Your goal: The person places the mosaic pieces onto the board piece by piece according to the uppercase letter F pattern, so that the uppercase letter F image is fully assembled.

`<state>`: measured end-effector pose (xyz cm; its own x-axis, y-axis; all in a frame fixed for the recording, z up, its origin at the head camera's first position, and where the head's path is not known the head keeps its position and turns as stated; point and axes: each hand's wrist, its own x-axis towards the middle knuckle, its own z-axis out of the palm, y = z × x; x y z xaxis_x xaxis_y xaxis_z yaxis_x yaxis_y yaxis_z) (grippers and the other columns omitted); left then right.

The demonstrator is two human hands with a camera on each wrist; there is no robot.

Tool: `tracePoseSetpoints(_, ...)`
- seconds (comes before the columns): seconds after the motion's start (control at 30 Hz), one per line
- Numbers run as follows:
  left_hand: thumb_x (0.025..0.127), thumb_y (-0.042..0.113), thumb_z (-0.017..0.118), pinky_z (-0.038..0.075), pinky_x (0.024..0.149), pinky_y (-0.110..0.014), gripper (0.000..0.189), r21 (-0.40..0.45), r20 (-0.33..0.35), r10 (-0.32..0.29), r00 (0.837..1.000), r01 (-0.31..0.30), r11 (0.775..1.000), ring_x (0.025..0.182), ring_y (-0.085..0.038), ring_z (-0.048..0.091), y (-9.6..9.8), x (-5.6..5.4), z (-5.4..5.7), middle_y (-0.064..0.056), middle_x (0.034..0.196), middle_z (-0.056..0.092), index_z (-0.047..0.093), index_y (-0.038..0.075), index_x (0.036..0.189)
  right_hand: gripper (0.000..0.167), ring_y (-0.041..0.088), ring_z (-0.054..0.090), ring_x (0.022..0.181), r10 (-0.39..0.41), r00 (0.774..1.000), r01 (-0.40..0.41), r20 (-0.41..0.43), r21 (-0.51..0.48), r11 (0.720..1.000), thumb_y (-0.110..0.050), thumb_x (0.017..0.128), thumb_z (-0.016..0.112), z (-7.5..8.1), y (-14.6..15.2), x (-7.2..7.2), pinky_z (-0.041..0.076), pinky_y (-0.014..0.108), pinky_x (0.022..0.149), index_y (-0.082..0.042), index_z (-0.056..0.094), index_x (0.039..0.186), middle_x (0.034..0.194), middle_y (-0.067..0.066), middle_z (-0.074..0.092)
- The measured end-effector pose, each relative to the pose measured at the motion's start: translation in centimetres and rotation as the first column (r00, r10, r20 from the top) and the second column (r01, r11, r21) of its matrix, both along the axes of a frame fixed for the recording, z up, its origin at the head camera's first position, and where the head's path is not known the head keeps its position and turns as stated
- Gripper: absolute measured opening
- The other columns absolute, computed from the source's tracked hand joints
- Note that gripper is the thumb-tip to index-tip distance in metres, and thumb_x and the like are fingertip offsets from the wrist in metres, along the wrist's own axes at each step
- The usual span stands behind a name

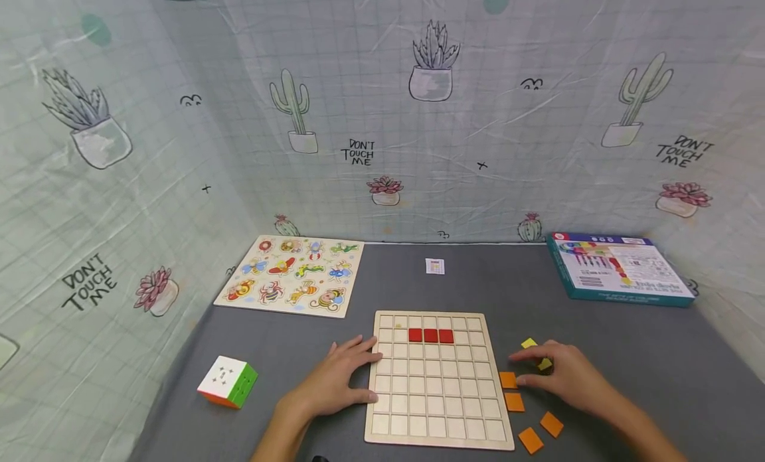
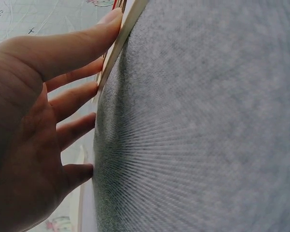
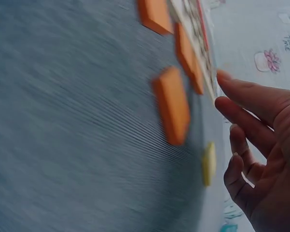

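Wooden and gridded, a board [image 1: 433,385] lies on a grey table [image 1: 496,283], three red tiles [image 1: 430,336] side by side in its second row from the far edge. A person's left hand [image 1: 336,381] touches the board's left edge with spread fingers, gripping nothing. Opposite, the right hand [image 1: 566,372] hovers beside four orange tiles [image 1: 514,402] and partly hidden yellow tiles [image 1: 528,343], thumb and forefinger parted, nothing visible between them.

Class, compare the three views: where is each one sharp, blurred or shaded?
Head view: grid board clear, lighting soft; left wrist view: left hand shaded at the palm, grey surface out of focus; right wrist view: orange tiles blurred, surface darker beside the yellow tile.
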<state>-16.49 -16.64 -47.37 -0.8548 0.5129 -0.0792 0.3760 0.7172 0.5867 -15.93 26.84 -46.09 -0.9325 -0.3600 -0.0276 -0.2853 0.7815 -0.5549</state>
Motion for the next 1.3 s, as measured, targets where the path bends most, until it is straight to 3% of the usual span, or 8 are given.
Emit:
tracePoseSetpoints(0.13,0.083,0.040,0.083,0.018,0.118,-0.078,0.067,-0.002,-0.003,-0.003,1.000,0.003,1.000,0.155,-0.039,0.033,0.0,-0.1,0.0,-0.006,0.163,0.044,0.062,0.017,0.142,0.033,-0.004,0.048,0.081,0.035,0.999,-0.035,0.009,-0.031,0.999,-0.039,0.084,0.082,-0.9,-0.3,0.4,0.039,0.018,0.066,-0.026,0.079,0.113,0.105,-0.006,0.074)
tracePoseSetpoints(0.6,0.082,0.041,0.083,0.019,0.117,-0.079,0.067,-0.002,-0.018,-0.005,1.000,0.005,1.000,0.154,-0.039,0.034,0.0,0.0,0.0,-0.007,0.162,0.045,0.062,0.017,0.141,0.019,-0.008,0.062,0.096,0.101,0.994,-0.098,0.032,-0.087,0.991,-0.029,0.088,0.078,-1.1,-0.6,0.2,0.053,0.019,0.083,-0.029,0.079,0.107,0.104,-0.013,0.077)
tracePoseSetpoints(0.93,0.082,0.040,0.083,0.019,0.118,-0.078,0.066,-0.007,-0.015,-0.001,1.000,0.001,1.000,0.154,-0.040,0.034,0.0,0.2,0.0,-0.007,0.162,0.045,0.062,0.016,0.141,0.013,-0.007,0.059,0.079,0.115,0.987,-0.094,0.111,-0.177,0.980,-0.020,0.088,0.079,-0.9,-1.0,0.3,0.053,0.019,0.068,-0.020,0.079,0.101,0.099,-0.004,0.075)
tracePoseSetpoints(1.1,0.082,0.039,0.083,0.019,0.118,-0.078,0.066,-0.004,-0.015,0.002,1.000,-0.002,1.000,0.154,-0.039,0.034,0.0,0.1,0.0,-0.007,0.162,0.045,0.062,0.017,0.141,0.007,-0.006,0.057,0.077,0.106,0.986,-0.079,0.132,-0.201,0.976,-0.017,0.089,0.077,-1.0,-1.1,0.4,0.052,0.019,0.067,-0.019,0.077,0.096,0.095,-0.004,0.076)
tracePoseSetpoints(1.3,0.082,0.040,0.083,0.019,0.118,-0.078,0.066,-0.004,-0.013,0.005,1.000,-0.005,1.000,0.154,-0.039,0.034,0.0,0.1,0.1,-0.007,0.162,0.045,0.062,0.017,0.141,0.006,-0.004,0.059,0.076,0.071,0.996,-0.055,0.059,-0.245,0.968,-0.012,0.091,0.075,-1.0,-1.3,0.3,0.055,0.019,0.068,-0.017,0.072,0.091,0.093,-0.004,0.073)
